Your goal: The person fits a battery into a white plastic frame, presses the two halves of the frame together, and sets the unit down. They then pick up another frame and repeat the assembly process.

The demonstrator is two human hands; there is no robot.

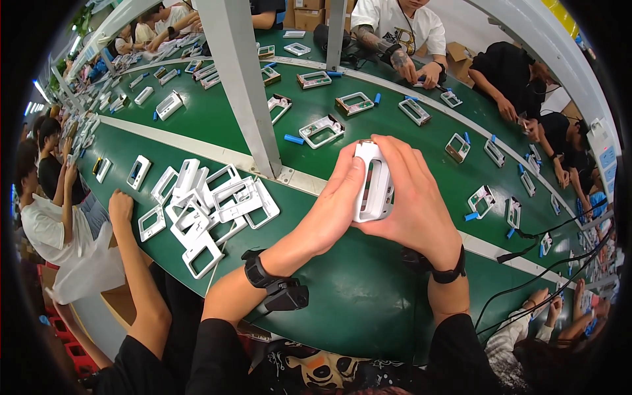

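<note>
Right of the frame pile [230,214], I see a white case [373,209], its long axis pointing forward, left hand [331,207] and right hand [418,204], both with fingers clamped on it.

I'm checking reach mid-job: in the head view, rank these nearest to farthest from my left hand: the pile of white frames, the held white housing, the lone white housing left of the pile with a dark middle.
1. Held white housing: touching the left hand.
2. Pile of white frames: left of it.
3. Lone white housing: farther left, past the pile.
</note>
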